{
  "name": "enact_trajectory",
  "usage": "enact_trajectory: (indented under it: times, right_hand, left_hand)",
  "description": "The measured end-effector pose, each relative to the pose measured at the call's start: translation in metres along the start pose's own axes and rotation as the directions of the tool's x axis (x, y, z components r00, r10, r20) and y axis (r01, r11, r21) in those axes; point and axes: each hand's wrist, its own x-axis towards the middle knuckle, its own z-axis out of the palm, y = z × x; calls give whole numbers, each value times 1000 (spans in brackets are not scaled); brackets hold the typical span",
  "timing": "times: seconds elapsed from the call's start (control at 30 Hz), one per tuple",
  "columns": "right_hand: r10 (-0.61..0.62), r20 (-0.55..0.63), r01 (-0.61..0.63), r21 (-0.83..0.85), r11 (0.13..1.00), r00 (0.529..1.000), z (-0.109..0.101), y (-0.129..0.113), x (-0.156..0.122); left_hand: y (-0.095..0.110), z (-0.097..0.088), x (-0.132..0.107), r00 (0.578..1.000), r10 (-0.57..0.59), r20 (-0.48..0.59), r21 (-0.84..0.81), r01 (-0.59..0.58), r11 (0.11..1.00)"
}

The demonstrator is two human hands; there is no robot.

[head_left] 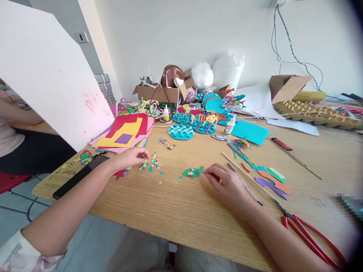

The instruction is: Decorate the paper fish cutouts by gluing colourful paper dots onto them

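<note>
A small teal paper fish (193, 172) dotted with coloured spots lies flat on the wooden table (181, 211). My right hand (227, 183) rests just right of it, fingertips pinched together at the fish's tail. My left hand (131, 156) hovers over a scatter of tiny coloured paper dots (151, 164), fingers curled down with the tips close together on the pile. What the fingertips hold is too small to make out.
A black phone (81, 175) lies near the left edge. Red-handled scissors (309, 236), a thin wooden stick (249, 177) and paper scraps (272, 181) lie to the right. Coloured sheets (124, 136), glue bottles (166, 113), blue wave discs (180, 131) and boxes sit farther back. Another person sits at the left behind a white board (48, 71).
</note>
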Motion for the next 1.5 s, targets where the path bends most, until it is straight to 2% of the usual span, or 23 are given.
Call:
enact_trajectory:
  times: [0.13, 0.27, 0.37, 0.5, 0.6, 0.73, 0.93, 1.23, 1.5]
  right_hand:
    - [10, 21, -11, 17, 1000, 1000, -5, -8, 3]
    - [16, 68, -21, 80, 997, 998, -13, -26, 14]
    - [81, 116, -98, 151, 984, 990, -12, -40, 26]
    - [137, 204, -187, 254, 949, 969, -1, -51, 46]
    - [149, 247, -211, 247, 946, 958, 4, -54, 59]
    - [204, 259, -252, 170, 953, 944, -5, -51, 71]
    - [213, 278, -256, 128, 958, 937, -22, -46, 67]
    - [258, 294, -312, 153, 938, 920, -8, -34, 53]
    - [302, 319, -353, 116, 928, 898, -4, -40, 54]
  left_hand:
    - [3, 6, -1, 999, 15, 29, -63, -13, 998]
    - [6, 16, 3, 999, 33, 8, -143, -31, 989]
    - [15, 26, 6, 999, 32, 9, -181, -30, 983]
    - [32, 41, 9, 999, 46, 5, -214, -44, 976]
    - [44, 51, 13, 995, 99, -6, -229, -98, 968]
    - [57, 62, 24, 988, 150, -24, -238, -152, 959]
    - [71, 74, 37, 969, 244, -41, -165, -247, 955]
    - [69, 83, 38, 969, 247, -12, -173, -245, 954]
    - [73, 86, 35, 971, 239, 16, -188, -232, 954]
